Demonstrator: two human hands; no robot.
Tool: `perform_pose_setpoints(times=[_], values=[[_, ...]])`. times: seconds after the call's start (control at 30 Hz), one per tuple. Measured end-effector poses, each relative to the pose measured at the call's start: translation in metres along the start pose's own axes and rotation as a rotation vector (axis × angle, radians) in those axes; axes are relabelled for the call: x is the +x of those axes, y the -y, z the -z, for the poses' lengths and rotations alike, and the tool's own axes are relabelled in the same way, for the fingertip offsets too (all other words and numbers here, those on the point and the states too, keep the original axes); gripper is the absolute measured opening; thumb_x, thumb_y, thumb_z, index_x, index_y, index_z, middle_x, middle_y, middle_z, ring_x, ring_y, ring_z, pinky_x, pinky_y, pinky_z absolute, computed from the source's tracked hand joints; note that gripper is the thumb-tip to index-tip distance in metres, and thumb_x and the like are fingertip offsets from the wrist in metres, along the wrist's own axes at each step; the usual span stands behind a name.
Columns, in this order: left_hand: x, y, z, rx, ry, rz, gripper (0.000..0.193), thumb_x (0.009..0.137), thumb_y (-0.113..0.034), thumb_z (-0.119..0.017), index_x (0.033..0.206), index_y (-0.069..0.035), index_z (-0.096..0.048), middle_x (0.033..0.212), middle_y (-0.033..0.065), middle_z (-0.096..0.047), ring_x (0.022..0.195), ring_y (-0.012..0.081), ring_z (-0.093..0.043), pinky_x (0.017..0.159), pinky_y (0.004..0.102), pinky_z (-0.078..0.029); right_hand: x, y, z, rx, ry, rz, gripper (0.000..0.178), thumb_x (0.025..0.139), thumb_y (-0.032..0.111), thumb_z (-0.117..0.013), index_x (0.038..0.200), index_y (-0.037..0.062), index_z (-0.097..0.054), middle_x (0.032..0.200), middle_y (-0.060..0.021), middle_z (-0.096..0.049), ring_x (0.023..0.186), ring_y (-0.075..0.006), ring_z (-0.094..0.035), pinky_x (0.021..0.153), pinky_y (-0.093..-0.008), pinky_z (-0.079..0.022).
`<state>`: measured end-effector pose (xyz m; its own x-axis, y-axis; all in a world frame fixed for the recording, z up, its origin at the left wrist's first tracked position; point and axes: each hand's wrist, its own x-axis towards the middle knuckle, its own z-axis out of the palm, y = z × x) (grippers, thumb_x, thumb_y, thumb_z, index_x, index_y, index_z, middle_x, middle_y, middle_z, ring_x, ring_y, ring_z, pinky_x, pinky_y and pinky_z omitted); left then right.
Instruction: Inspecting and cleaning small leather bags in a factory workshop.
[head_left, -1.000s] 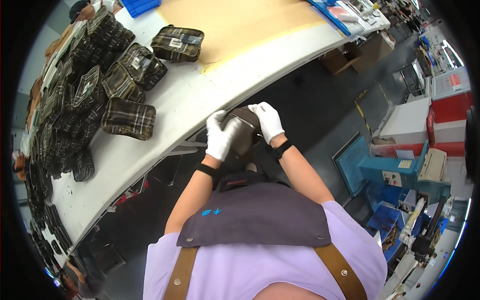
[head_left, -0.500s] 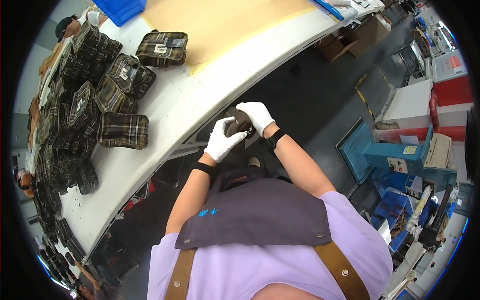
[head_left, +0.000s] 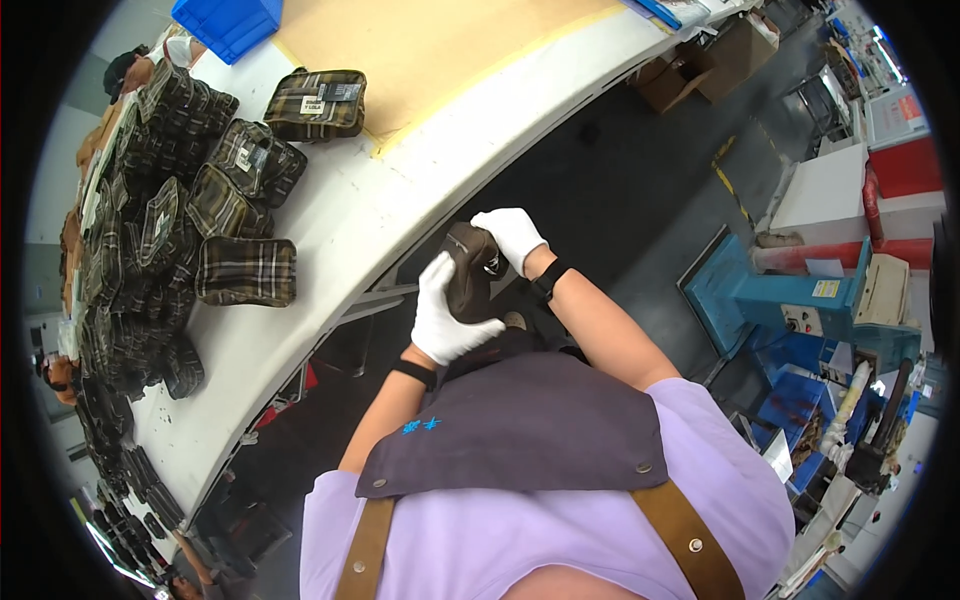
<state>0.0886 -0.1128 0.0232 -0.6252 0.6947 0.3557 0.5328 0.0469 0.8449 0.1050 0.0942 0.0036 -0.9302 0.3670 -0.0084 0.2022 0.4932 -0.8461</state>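
A dark brown fabric pouch [head_left: 468,270] is held up in front of my body, just off the table's edge; a small white bit shows near its right side. My right hand [head_left: 512,235], in a white glove, grips its upper right end. Lower down, my white-gloved left hand [head_left: 445,315] cups the pouch, with fingers along its left side and thumb spread below it. On the table to the left lie finished-looking plaid pouches, among them one lying flat [head_left: 246,271] and a tagged one [head_left: 316,104] farther off.
The white table [head_left: 400,215] curves along my left, with a tan sheet [head_left: 450,50] and a blue crate [head_left: 228,25] at its far part. A large heap of plaid pouches [head_left: 140,270] lines its left side. A teal machine [head_left: 770,305] stands to my right; a cardboard box [head_left: 675,80] lies beyond.
More of the pouch shows now, stretched longer between my hands. My left hand has moved down and its thumb has spread away from the fingers. The right hand stays at the top.
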Motion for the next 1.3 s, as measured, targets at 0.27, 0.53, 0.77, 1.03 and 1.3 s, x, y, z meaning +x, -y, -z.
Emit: perform_pose_setpoints(times=[0.27,0.53,0.77,1.03,1.3], values=[[0.027,-0.033,-0.015,0.233,-0.124,0.012,0.076,0.07,-0.023,-0.089,0.135,-0.005,-0.053,0.128,0.0164,-0.058,0.111,0.0382,-0.062,0.095,0.0441,-0.054,-0.027,0.014,0.019,0.897,-0.191,-0.23,0.028,0.104,0.022,-0.057,0.115,-0.0003,-0.069,0.109,-0.007,-0.07,0.097,-0.0128,-0.064,0.091,-0.0312,-0.053],[0.04,-0.026,-0.013,0.175,-0.064,0.229,0.059,0.084,-0.025,-0.077,0.136,-0.007,-0.056,0.13,0.0188,-0.057,0.117,0.0372,-0.061,0.1,0.0405,-0.052,-0.057,-0.016,0.018,-0.483,-0.224,0.176,0.021,0.097,0.018,-0.059,0.114,0.0093,-0.068,0.1,-0.0131,-0.064,0.098,-0.0357,-0.061,0.084,-0.0456,-0.052],[0.041,-0.018,-0.027,0.024,-0.062,0.246,0.075,0.078,-0.023,-0.086,0.138,-0.002,-0.046,0.131,0.0204,-0.053,0.121,0.0307,-0.058,0.106,0.0385,-0.047,-0.062,-0.014,0.029,-0.101,-0.131,-0.233,0.038,0.1,0.038,-0.054,0.119,0.0093,-0.07,0.113,-0.0197,-0.071,0.107,-0.0384,-0.067,0.09,-0.0468,-0.054],[0.047,-0.003,-0.043,0.159,-0.027,0.415,0.068,0.08,-0.01,-0.082,0.136,-0.003,-0.044,0.127,0.0159,-0.056,0.113,0.0275,-0.063,0.098,0.0353,-0.051,-0.045,-0.018,0.025,0.099,-0.021,-0.277,0.028,0.089,0.016,-0.061,0.113,0.0032,-0.069,0.104,-0.0195,-0.072,0.098,-0.0332,-0.069,0.086,-0.0406,-0.055],[0.048,0.005,-0.009,-0.515,0.0,0.48,0.067,0.088,0.0,-0.072,0.147,-0.004,-0.04,0.136,0.0122,-0.056,0.128,0.0206,-0.054,0.11,0.0358,-0.045,-0.065,-0.034,0.047,0.861,0.176,-0.308,0.027,0.095,0.007,-0.054,0.117,-0.0033,-0.066,0.105,-0.0052,-0.068,0.097,-0.0115,-0.063,0.086,-0.0251,-0.051]])
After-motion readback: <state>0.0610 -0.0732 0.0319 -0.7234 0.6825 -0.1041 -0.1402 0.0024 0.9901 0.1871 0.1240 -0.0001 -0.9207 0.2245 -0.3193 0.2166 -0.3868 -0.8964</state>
